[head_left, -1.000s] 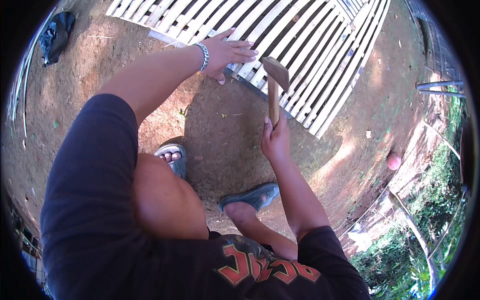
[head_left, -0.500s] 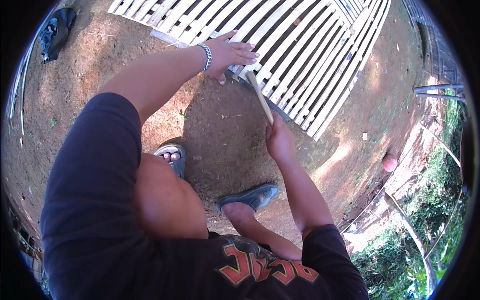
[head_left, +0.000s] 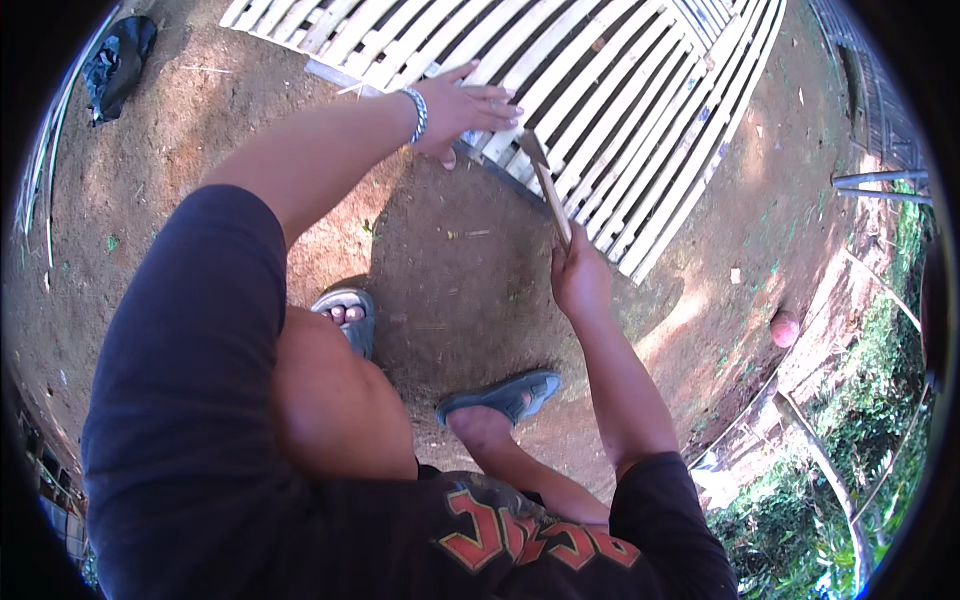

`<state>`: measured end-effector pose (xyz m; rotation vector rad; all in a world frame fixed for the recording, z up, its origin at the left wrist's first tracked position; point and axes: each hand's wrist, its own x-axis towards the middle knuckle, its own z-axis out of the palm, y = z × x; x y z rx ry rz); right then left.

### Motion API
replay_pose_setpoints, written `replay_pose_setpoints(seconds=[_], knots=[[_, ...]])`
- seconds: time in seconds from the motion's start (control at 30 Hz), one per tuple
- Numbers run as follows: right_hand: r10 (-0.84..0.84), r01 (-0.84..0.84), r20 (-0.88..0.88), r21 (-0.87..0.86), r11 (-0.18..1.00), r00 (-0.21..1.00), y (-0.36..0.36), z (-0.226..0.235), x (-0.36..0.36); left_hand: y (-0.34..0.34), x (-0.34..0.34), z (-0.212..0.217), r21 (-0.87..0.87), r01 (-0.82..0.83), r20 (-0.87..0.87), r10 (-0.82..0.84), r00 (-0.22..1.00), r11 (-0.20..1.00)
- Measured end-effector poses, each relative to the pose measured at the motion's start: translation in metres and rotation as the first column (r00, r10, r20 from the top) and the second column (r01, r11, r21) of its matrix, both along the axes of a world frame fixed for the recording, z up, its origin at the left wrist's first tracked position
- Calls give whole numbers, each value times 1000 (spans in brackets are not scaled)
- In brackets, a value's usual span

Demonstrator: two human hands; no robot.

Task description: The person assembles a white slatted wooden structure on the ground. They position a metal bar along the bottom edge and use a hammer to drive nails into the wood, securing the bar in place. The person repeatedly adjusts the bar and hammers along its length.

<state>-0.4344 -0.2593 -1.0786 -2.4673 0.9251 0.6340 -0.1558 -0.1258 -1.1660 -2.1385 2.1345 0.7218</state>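
Observation:
A panel of pale bamboo-like slats with narrow gaps stands just off my hands, reaching away to the top of the view. My left hand, with a chain bracelet on its wrist, is stretched over the panel's near edge, fingers apart. Whether its thumb touches the edge strip is hard to tell. My right hand is wrapped round the end of a wooden-handled tool. The tool's dark head points up and left, over the slats close to my left fingertips; its exact kind is unclear.
Brown bare soil lies beneath me, with my sandalled feet, one sandal near the middle. A black plastic bag lies far left. At right are a reddish ball, a leaning branch and green plants.
My right hand and the tool have shifted a little to the right, and the tool's dark head has turned into sight. My left hand stays almost in place.

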Motion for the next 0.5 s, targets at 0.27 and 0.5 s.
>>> replay_pose_setpoints(seconds=[0.27,0.5], knots=[[122,-122,19,-29,992,992,-1,-26,-21,-4,4,-3,-8,7,2,-7,1000,1000],[-58,48,74,130,990,996,13,-24,-26,-4,4,-2,-20,12,-2,-12,1000,1000]])
